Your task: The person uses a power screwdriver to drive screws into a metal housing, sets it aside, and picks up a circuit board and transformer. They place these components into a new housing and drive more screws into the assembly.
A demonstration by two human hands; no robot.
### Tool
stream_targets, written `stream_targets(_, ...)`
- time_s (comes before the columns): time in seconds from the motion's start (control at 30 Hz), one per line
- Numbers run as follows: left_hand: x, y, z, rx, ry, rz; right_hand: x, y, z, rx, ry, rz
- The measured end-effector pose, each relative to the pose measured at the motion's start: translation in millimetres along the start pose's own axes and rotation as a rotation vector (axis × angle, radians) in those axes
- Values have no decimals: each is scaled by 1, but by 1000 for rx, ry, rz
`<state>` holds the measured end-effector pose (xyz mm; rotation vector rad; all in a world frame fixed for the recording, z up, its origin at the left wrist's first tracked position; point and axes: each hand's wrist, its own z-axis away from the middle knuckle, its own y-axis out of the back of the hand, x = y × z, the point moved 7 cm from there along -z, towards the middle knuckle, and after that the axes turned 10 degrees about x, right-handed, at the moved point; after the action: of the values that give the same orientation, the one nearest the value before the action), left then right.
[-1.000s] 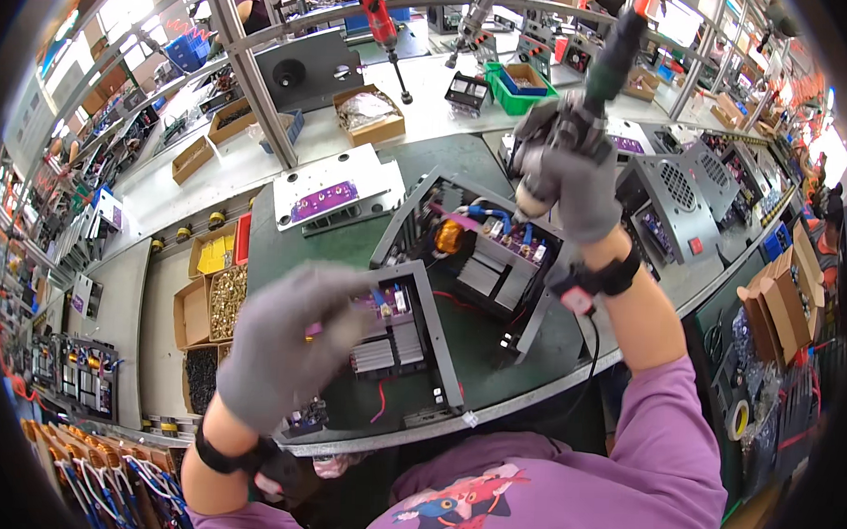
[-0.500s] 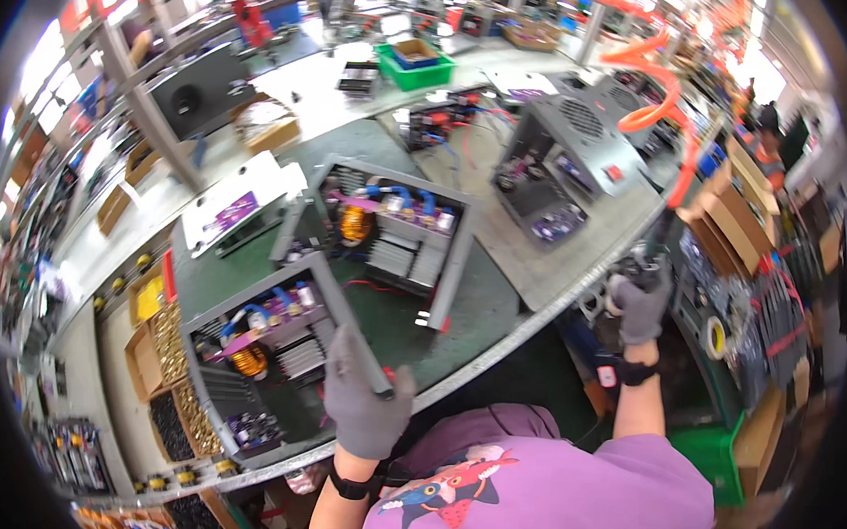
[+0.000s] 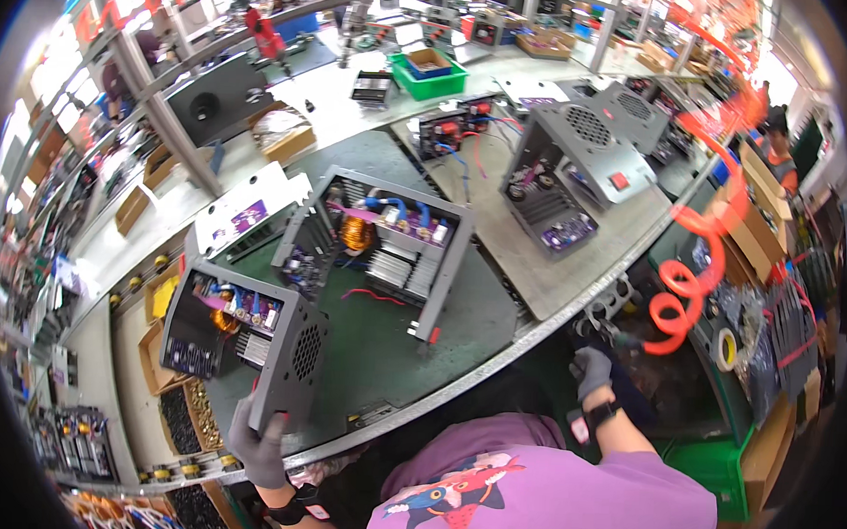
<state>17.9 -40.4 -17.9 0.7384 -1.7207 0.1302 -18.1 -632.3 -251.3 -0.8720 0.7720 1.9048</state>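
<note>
My gloved left hand [image 3: 260, 445] is closed on the near lower edge of a grey metal case [image 3: 294, 353] at the left of the bench. This case is turned so a perforated side panel shows; inside are a purple circuit board, a copper coil and heatsinks. Beside it, a second open case [image 3: 453, 266] with similar parts stands on the green mat. My gloved right hand [image 3: 590, 371] is off the bench's front edge, fingers curled, with nothing visible in them. Just above it, a dark tool [image 3: 617, 332] on a coiled orange hose [image 3: 670, 296] rests by a metal holder.
A third case [image 3: 586, 140] stands at the back right. White panels [image 3: 258, 203] lie behind the left case. Small boxes of screws [image 3: 199, 411] line the left edge. A green bin [image 3: 430, 78] is at the back, another green bin [image 3: 710, 470] at the lower right.
The left case has turned, its perforated side now facing me, with my left hand moved down and left on it. My right hand has come away from the hose's tool, moving lower and left.
</note>
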Motion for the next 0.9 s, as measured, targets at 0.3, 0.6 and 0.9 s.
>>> stream_targets(0.3,-25,64,3,310,102,246,-163,-191,358,-782,1998,-46)
stream_targets(0.6,50,114,-77,10,-166,-274,-148,-298,305,-1030,148,-300)
stream_targets(0.9,133,-43,-2,233,-926,-391,-11,-338,228,-1663,356,-140)
